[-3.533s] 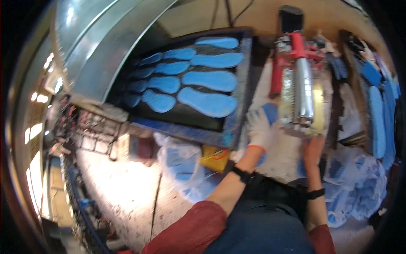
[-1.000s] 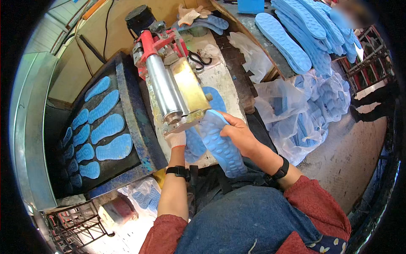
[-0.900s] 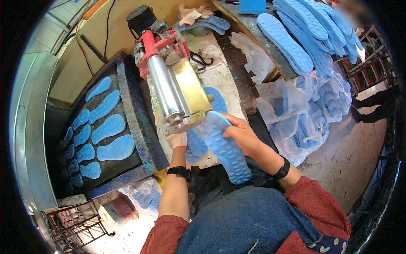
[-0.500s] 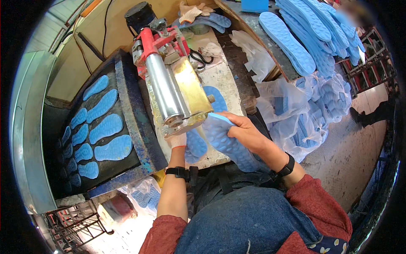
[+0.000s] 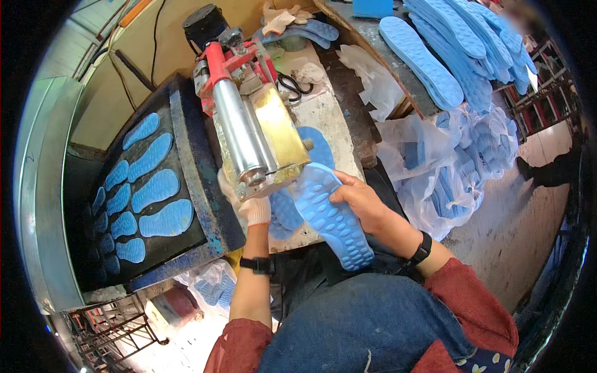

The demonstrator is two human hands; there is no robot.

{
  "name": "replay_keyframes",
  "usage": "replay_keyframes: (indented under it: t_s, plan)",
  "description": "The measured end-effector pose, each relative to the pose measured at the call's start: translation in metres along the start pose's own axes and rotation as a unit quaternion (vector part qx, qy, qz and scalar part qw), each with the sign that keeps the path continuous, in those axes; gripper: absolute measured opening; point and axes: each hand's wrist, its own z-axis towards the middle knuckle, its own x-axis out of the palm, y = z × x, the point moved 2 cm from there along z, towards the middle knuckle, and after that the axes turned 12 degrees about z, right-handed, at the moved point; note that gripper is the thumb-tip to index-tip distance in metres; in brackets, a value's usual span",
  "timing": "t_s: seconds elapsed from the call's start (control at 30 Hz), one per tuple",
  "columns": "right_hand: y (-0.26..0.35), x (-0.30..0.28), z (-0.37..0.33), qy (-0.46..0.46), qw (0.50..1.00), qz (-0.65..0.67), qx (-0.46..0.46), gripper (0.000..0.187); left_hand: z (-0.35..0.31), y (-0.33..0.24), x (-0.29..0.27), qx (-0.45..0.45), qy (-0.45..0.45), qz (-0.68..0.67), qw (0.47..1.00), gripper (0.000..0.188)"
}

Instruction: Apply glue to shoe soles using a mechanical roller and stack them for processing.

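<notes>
**Insole (image 5: 334,217) sits down and left of the right hand (image 5: 364,202), toe-to-heel line slanting away from the machine (image 5: 242,130)**

So the right hand is clearly the closer one here, because it's the one with the insole. Its fingers are pinched on the upper right edge, thumb across the bumpy face, the others tucked out of sight behind. Most of the insole hangs to the left of that grip and below it. The long axis runs on a slant: one end up by the machine's front right corner, the other down and a bit right, over the apron (image 5: 348,317). Bumps face up. Can't say if the top end touches the metal or just overlaps it from this angle.

The left hand, gloved (image 5: 250,208), is on the far side of the machine's front end, well apart from the held insole. Some of it is blurred and behind the metal, so no clue whether those fingers are wide, narrow or on something.

Between the two hands a second insole (image 5: 283,214) lies on the pale surface (image 5: 323,99), partly covered by the held one. A third insole (image 5: 318,144) pokes out just right of the machine. Over to the left, the tray (image 5: 198,174) has more insoles in rows, nearer the left hand than the right.
</notes>
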Motion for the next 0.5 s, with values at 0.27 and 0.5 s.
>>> replay_keyframes:
  t_s: [0.27, 0.5]
  plan:
    - [0.002, -0.011, 0.0, -0.052, 0.997, 0.01, -0.05, 0.055, 0.043, -0.201, -0.096, -0.104, 0.353, -0.194, 0.909, 0.049]
    - [0.012, -0.005, -0.002, 0.006, 0.999, 0.022, -0.029, 0.058, 0.041, -0.241, -0.101, -0.212, 0.44, -0.448, 0.749, 0.052]
